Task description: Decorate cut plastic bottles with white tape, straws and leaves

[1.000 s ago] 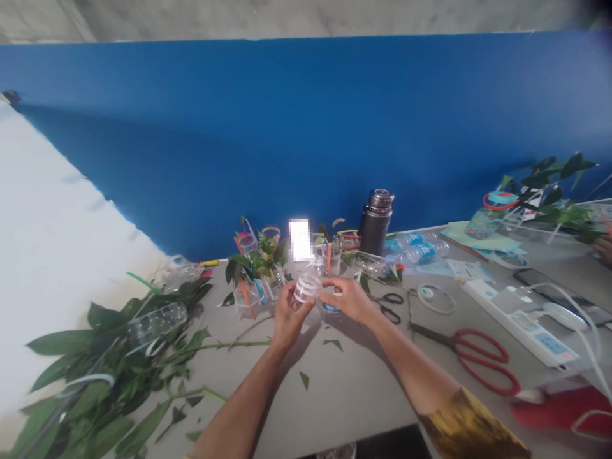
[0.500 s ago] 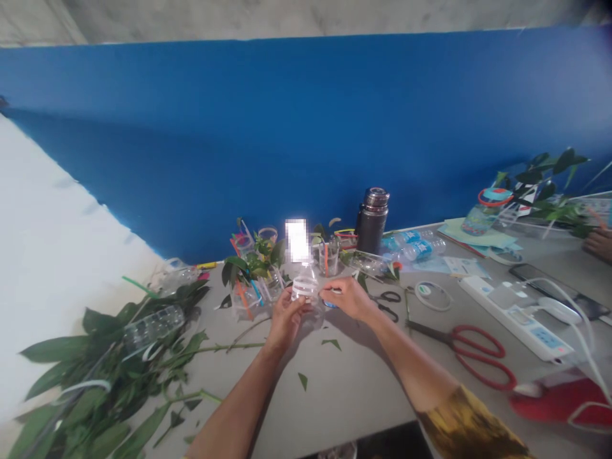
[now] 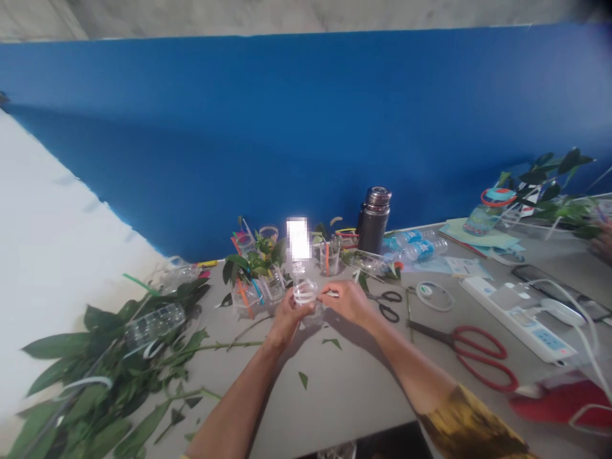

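Note:
My left hand [image 3: 289,319] is closed around a clear plastic bottle [image 3: 305,290], its narrow neck pointing up and away from me. Pale white bands run around the bottle's body. Against the bottle's right side, my right hand [image 3: 351,302] pinches a small white strip [image 3: 331,294]; its exact kind is too small to make out. Just behind the bottle is a bright blurred-out patch. Clear cups with straws and leafy cuttings [image 3: 258,268] stand beyond my left hand. Black-handled scissors [image 3: 389,306] lie right of my right hand.
Leafy branches [image 3: 86,357] cover the left side. On the right are red-handled scissors [image 3: 482,357], a white power strip [image 3: 519,319] with cables, and a phone [image 3: 559,290]. A dark thermos [image 3: 373,223] and water bottles [image 3: 415,245] stand or lie by the wall. Another person's hand [image 3: 603,242] shows far right.
The bottle has turned and tipped in my left hand, its neck shifting slightly left. My right hand's fingers have moved a little left and stay pinched beside it.

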The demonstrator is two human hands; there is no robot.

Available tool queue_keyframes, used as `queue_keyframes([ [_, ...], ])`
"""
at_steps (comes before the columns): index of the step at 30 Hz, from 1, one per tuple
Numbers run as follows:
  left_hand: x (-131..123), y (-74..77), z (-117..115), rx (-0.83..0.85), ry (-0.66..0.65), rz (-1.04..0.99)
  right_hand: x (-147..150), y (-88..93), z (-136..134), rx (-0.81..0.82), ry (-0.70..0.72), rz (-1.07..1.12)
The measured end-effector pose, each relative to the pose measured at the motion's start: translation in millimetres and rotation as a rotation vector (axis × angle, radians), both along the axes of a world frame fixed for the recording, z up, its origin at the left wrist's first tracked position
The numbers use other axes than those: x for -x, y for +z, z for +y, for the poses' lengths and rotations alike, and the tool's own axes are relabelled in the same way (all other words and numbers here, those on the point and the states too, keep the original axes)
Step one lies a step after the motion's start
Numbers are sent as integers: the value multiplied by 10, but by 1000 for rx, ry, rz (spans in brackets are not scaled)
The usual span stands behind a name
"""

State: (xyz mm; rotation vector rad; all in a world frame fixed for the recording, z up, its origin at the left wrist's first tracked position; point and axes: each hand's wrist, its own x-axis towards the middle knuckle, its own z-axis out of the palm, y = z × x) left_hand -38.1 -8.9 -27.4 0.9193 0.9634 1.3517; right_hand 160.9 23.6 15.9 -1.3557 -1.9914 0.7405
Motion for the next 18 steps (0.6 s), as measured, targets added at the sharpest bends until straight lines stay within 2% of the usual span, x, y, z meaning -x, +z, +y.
queue_keyframes([
  [3, 6, -24, 38, -6, 41, -39, 44, 36, -61, -46, 6, -51],
  [8, 21, -9, 62, -3, 33, -199, 53, 56, -124, -151, -16, -55],
  [18, -3, 82, -16, -16, 72, -120, 50, -38, -115, -296, 57, 7],
])
